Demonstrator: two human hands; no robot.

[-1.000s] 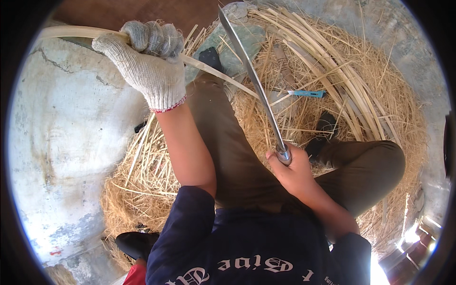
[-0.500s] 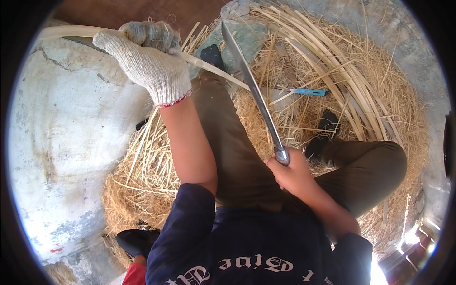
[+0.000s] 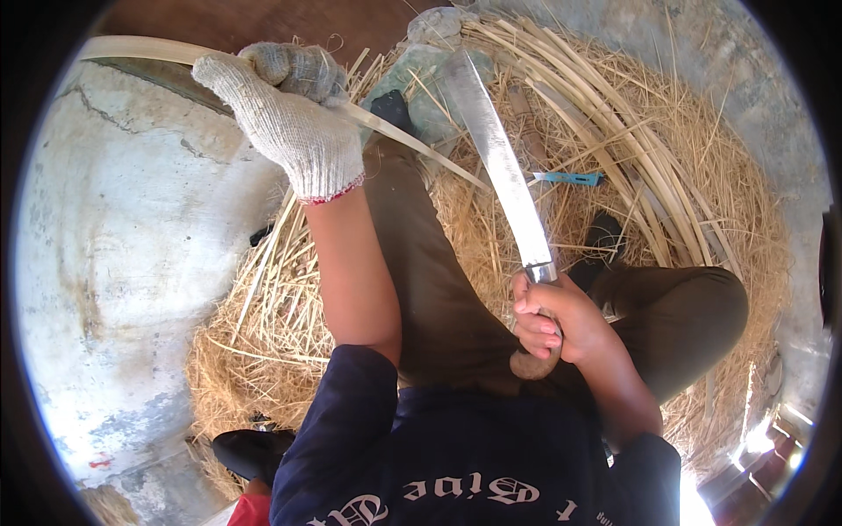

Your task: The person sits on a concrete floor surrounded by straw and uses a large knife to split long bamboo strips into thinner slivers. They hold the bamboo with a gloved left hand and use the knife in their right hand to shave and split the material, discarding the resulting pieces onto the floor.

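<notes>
Long, flat, pale wooden strip (image 3: 149,49): we count one in hand, lying left of our landmark, one broad steel knife (image 3: 504,171) with a metal collar and a curved brown handle. The strip's narrow end sits close by the blade's left edge; whether they touch, we cannot tell.

Largest around us is one weathered, whitish-grey wall (image 3: 149,219), well to the left of the knife. Dry, straw-coloured shavings (image 3: 272,333), too many to count, spread on both sides of the knife. Below it we see one dark navy shirt (image 3: 474,438) with pale lettering, and one pair of brown trousers (image 3: 675,316) whose two legs lie left and right of the handle. One curved bundle of pale strips (image 3: 631,131), more than we can count, arcs to the right of the knife. One greenish flat slab (image 3: 410,70) lies by the knife's tip, on its left.

We have two hands. Our left hand (image 3: 289,123), in one white knitted glove with a red-edged cuff, is left of the knife, its fingers closed around the strip. Our bare right hand (image 3: 557,320) is at the knife's lower end, fingers wrapped about its handle.

Smallest, just right of the blade, are one brown wooden rod (image 3: 526,127) and one slim blue cutter (image 3: 570,178).
</notes>
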